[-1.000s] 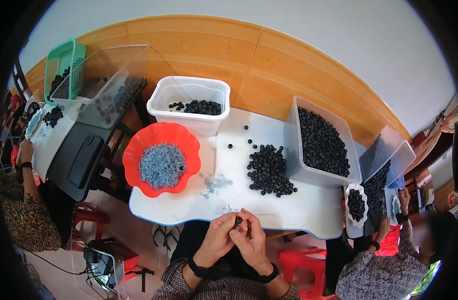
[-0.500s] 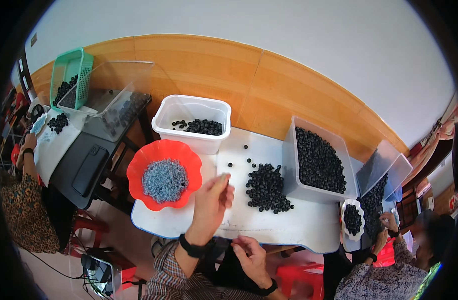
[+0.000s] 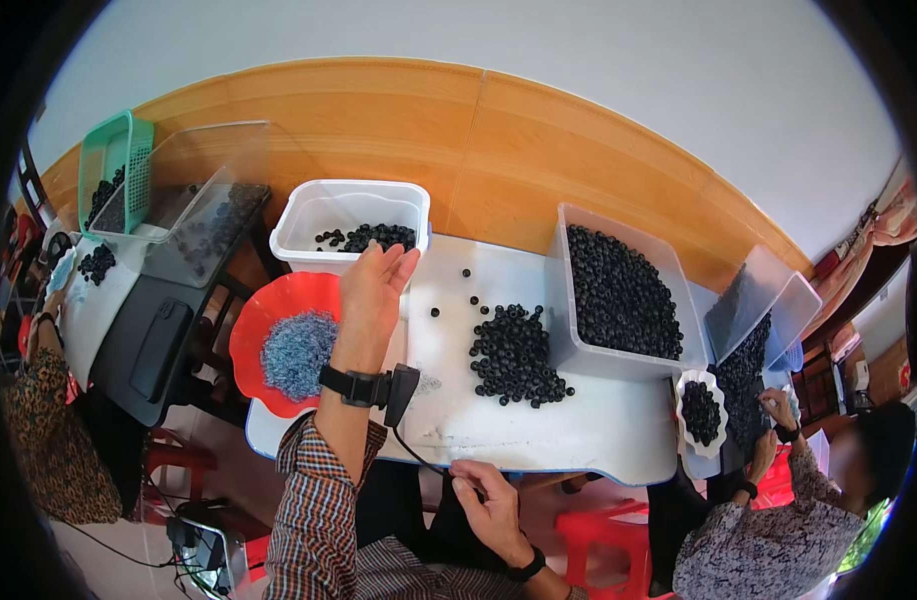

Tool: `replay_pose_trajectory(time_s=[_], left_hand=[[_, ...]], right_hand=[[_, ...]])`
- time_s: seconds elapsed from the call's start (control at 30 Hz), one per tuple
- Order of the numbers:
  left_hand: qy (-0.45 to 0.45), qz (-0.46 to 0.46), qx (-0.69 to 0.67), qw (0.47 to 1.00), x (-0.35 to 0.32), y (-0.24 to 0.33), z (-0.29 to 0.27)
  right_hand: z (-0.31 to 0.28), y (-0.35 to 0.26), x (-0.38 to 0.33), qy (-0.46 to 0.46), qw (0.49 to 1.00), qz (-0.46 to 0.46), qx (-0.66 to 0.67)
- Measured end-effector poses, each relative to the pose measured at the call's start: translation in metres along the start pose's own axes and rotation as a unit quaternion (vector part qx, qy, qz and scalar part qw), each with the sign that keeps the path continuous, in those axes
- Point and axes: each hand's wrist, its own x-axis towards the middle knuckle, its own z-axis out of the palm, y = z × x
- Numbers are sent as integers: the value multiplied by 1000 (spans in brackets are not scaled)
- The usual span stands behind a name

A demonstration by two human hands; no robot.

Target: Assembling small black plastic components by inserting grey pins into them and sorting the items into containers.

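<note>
My left hand (image 3: 376, 285) is stretched over the near rim of a white tub (image 3: 300, 200), palm turned partly up and fingers extended, with nothing visible in it. Inside the tub lie round black parts (image 3: 378, 236) like large beads. Close by my left wrist is a red scalloped bowl (image 3: 246, 330) holding small clear bluish pieces (image 3: 296, 350). At the table's front edge, my right hand (image 3: 493, 510) has its thumb and fingers curled together; whatever they hold, if anything, is hidden. A heap of the black parts (image 3: 518, 355) lies on the white table (image 3: 433, 400).
A clear bin (image 3: 568, 340) full of black parts stands right of the heap. Beyond it a co-worker (image 3: 778, 530) handles parts near a small white dish (image 3: 686, 428). Another person (image 3: 63, 430) sits far left by a dark table (image 3: 128, 340). A cable runs from my left wrist.
My left hand has moved up and away from me, from above the table to the white tub, and its fingers have opened. My right hand stays near the table edge. The view has shifted slightly.
</note>
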Motion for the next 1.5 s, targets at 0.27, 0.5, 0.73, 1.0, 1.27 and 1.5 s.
replay_pose_trajectory(time_s=[0.27,0.5,0.73,1.0,1.27,1.5], left_hand=[[-188,-50,523,830,-83,-52,-34],[-136,118,782,597,-100,-88,-45],[-148,83,806,568,-98,-93,-28],[-138,95,806,567,-97,-99,-33],[-178,164,690,683,-118,-86,-44],[-178,-168,433,867,-192,-42,-65]], right_hand=[[-3,7,7,2,1000,13,-12],[0,18,3,13,1000,20,-4],[-3,10,6,-13,999,15,-40],[-2,14,2,-10,999,2,-36],[-9,16,-2,1,999,14,-48],[-18,-1,3,66,998,-21,7]])
